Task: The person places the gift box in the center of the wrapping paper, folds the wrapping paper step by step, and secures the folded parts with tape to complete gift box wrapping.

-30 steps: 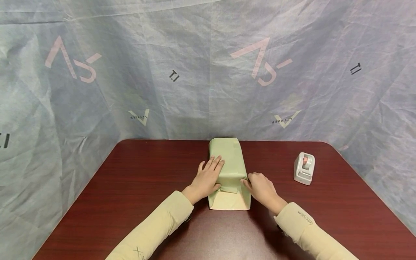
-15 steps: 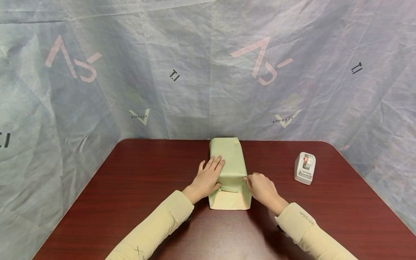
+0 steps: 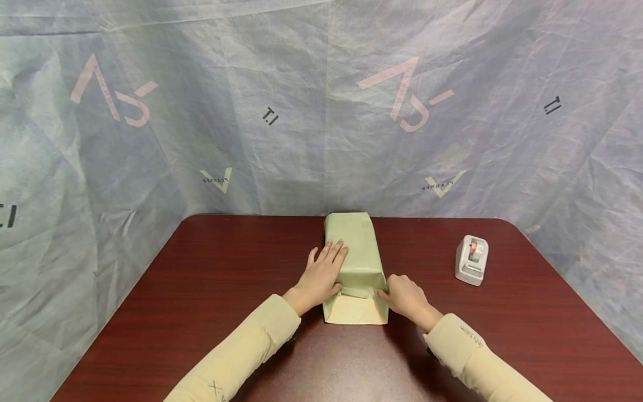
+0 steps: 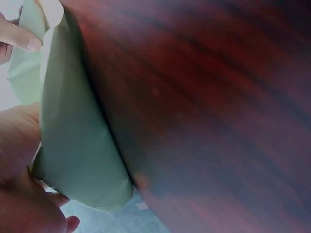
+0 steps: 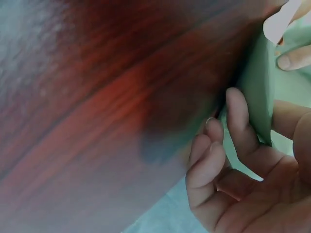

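A box-shaped parcel wrapped in pale green paper (image 3: pixel 358 240) lies lengthwise on the table in the head view. Its near end has a trapezoid paper flap (image 3: pixel 355 310) spread toward the person, showing a cream inner side. My left hand (image 3: pixel 321 277) rests on the parcel's top left with fingers extended, its thumb down by the near end. At the near right corner, my right hand (image 3: pixel 406 296) pinches the side fold of the wrapping paper (image 5: pixel 257 90). In the right wrist view, thumb and index finger lie on opposite sides of that fold, the other fingers curled.
A white tape dispenser (image 3: pixel 471 261) with a reddish core stands at the right of the dark red wooden table (image 3: pixel 226 257). Behind the table's far edge hangs a grey printed cloth (image 3: pixel 296 151), which also closes in both sides.
My right hand has slid down along the parcel's near right corner, toward the person, and the fold there now stands out. The left hand and the parcel have hardly moved.
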### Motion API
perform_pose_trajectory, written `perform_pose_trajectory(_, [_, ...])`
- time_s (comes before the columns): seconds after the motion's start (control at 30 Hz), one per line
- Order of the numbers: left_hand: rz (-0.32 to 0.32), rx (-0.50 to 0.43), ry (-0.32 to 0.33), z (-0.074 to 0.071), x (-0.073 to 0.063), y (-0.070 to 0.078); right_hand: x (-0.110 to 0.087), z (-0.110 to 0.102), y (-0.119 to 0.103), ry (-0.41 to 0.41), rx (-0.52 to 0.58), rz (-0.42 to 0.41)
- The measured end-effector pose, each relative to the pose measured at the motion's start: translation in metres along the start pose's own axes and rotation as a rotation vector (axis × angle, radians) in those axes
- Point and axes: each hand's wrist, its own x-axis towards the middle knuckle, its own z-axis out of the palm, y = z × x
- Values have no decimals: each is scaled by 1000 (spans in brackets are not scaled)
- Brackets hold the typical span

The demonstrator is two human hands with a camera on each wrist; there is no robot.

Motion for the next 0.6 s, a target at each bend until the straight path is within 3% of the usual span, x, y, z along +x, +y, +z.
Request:
perform_pose_trajectory(0.23, [0,-20,6,4,1,-2,1,4,-4,-3,-29,-54])
perform_pose_trajectory(0.6, [-23,-11,-19,2,1,2,-2,6,-4,-59,-40,13])
